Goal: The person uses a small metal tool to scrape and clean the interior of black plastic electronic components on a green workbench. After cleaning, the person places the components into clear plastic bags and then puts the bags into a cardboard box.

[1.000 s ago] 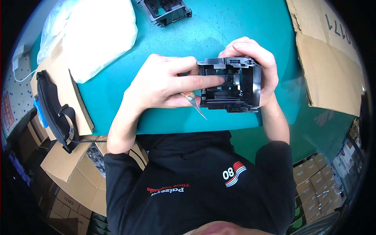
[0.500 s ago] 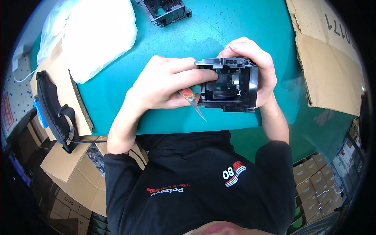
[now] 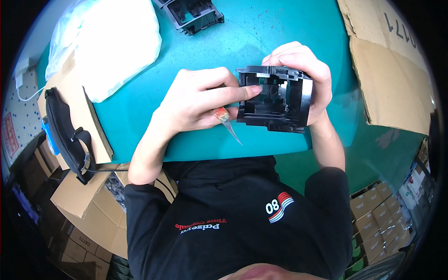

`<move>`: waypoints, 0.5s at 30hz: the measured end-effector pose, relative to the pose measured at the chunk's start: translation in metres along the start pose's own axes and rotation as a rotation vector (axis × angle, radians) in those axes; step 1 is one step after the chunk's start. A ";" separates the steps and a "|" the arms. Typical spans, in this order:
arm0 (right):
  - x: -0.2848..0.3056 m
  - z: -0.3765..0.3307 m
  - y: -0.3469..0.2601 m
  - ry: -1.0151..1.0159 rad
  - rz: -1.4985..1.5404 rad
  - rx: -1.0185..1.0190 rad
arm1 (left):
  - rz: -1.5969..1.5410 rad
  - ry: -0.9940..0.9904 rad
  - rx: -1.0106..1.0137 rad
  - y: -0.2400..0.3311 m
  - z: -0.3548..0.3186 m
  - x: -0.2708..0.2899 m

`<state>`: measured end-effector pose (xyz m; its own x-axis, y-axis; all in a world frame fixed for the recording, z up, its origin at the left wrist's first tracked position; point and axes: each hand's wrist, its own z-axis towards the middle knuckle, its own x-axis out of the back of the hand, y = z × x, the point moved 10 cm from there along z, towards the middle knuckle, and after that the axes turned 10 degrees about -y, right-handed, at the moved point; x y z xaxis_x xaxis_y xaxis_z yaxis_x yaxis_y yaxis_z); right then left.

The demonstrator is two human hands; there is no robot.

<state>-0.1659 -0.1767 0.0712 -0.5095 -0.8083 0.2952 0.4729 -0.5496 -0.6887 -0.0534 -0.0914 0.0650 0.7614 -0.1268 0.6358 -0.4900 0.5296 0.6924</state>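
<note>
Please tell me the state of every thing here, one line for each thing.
Black plastic housing: held above the table edge, open side up.
Right hand: gripping the housing.
Left hand: finger inside the housing, holding a small blade.
Second black part: lying untouched on the green table.
White bag: lying crumpled.

Teal table, cardboard boxes on floor below

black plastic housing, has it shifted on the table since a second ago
No. The black plastic housing keeps its distance from the teal table's near edge, gripped by the right hand; only the left hand's finger moves.
</note>
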 end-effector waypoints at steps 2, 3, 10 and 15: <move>0.001 0.001 0.002 0.001 0.020 0.028 | -0.025 0.086 -0.058 0.000 -0.005 0.005; 0.002 0.002 0.002 0.001 0.029 0.045 | -0.029 0.125 -0.094 -0.003 -0.008 0.010; -0.009 -0.009 0.034 0.058 0.313 -0.215 | -0.053 0.275 0.210 -0.026 -0.020 0.025; 0.001 -0.007 0.047 0.059 -0.053 -0.447 | 0.253 0.292 0.389 -0.029 -0.025 0.052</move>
<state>-0.1487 -0.2020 0.0346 -0.5705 -0.7611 0.3087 0.0947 -0.4343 -0.8958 0.0108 -0.0923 0.0695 0.6588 0.2314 0.7158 -0.7515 0.1574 0.6407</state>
